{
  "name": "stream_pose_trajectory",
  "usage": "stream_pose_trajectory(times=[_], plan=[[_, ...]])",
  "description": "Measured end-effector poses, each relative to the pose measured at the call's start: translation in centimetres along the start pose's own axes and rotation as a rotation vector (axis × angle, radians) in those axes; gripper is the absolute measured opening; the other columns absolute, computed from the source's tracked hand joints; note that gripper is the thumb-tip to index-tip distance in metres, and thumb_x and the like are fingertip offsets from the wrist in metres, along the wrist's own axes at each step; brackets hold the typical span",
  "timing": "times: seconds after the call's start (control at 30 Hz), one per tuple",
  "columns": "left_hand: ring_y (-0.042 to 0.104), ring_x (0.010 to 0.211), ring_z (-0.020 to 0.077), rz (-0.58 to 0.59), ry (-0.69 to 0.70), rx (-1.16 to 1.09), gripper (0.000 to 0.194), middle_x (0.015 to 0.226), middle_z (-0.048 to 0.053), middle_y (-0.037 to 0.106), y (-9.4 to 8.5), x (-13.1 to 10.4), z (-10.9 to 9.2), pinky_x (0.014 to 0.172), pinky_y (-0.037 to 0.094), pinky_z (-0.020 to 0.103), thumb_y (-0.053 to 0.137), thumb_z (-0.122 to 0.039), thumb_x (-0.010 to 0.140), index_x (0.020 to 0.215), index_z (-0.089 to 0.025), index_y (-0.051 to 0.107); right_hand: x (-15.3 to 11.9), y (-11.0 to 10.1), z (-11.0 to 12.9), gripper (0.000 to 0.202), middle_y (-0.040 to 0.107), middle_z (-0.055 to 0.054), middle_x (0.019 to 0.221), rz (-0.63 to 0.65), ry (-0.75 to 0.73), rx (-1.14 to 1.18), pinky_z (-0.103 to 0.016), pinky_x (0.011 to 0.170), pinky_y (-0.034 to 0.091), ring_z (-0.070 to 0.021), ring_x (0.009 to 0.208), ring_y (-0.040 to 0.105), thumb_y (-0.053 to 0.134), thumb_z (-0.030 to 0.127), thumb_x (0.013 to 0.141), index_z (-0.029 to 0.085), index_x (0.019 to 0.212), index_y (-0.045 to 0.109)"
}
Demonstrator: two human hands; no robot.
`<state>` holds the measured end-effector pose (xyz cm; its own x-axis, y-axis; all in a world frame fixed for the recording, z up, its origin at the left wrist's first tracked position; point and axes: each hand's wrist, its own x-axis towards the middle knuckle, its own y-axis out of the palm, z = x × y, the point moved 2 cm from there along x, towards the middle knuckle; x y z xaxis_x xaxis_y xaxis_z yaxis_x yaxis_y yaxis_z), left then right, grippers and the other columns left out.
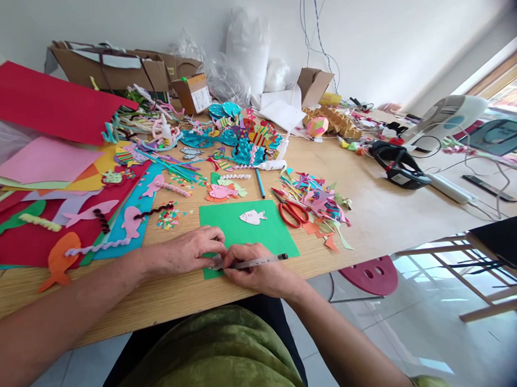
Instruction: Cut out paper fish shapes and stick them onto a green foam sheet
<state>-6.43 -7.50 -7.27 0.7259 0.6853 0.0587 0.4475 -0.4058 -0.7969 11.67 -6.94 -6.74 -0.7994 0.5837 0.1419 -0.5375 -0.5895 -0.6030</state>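
Note:
A green sheet (269, 239) lies at the table's front edge, with a white paper fish (251, 217) on its upper part. Both my hands are over its lower left corner. My right hand (256, 268) is closed around a pen (262, 261), whose dark end points right and whose tip is hidden by the fingers. Close against it, my left hand (196, 249) has its fingers bent down on a small pale piece (217, 261), mostly covered. Red scissors (292, 211) lie right of the sheet, and a blue marker (260, 183) lies behind it.
Coloured paper scraps (317, 199) are heaped beyond the scissors. Foam fish, an orange one (61, 260) among them, and coloured sheets cover the left side. Glue bottles, craft pieces and cardboard boxes (113, 68) stand behind. A black headset (398, 166) lies at the right.

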Motion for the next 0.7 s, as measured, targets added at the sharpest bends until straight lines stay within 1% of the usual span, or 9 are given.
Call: stream_pose_trajectory(times=[0.17, 0.27, 0.37, 0.7], plan=[[0.053, 0.092, 0.0179, -0.001, 0.004, -0.007, 0.017, 0.096, 0.003, 0.055, 0.1, -0.1, 0.2, 0.083, 0.042, 0.026, 0.051, -0.030, 0.091, 0.086, -0.022, 0.066, 0.2, -0.8, 0.7, 0.011, 0.064, 0.003, 0.068, 0.010, 0.055, 0.091, -0.017, 0.056, 0.041, -0.0093, 0.059, 0.056, 0.057, 0.008, 0.076, 0.018, 0.073, 0.059], [0.053, 0.092, 0.0184, 0.007, 0.003, -0.013, 0.017, 0.097, 0.003, 0.056, 0.1, 0.0, 0.1, 0.083, 0.042, 0.027, 0.052, -0.030, 0.091, 0.087, -0.022, 0.066, 0.4, -1.1, 1.0, 0.010, 0.064, 0.002, 0.068, 0.026, 0.055, 0.116, -0.017, 0.056, 0.040, -0.0094, 0.059, 0.055, 0.057, 0.008, 0.075, 0.018, 0.072, 0.058], [0.053, 0.092, 0.0186, 0.009, 0.004, -0.017, 0.018, 0.096, 0.003, 0.056, -0.1, 0.0, 0.0, 0.083, 0.042, 0.027, 0.051, -0.029, 0.091, 0.084, -0.022, 0.066, 0.5, -0.9, 0.9, 0.009, 0.063, 0.002, 0.067, 0.059, 0.047, 0.119, -0.017, 0.055, 0.041, -0.0092, 0.058, 0.055, 0.056, 0.009, 0.076, 0.017, 0.073, 0.058], [0.052, 0.092, 0.0188, 0.008, 0.013, -0.031, 0.016, 0.094, 0.003, 0.054, -0.1, 0.1, 0.0, 0.082, 0.041, 0.027, 0.052, -0.027, 0.089, 0.083, -0.022, 0.065, 0.5, -0.5, 0.6, 0.012, 0.061, 0.003, 0.067, 0.050, 0.008, 0.087, -0.017, 0.057, 0.040, -0.0083, 0.058, 0.054, 0.055, 0.006, 0.075, 0.018, 0.074, 0.058]])
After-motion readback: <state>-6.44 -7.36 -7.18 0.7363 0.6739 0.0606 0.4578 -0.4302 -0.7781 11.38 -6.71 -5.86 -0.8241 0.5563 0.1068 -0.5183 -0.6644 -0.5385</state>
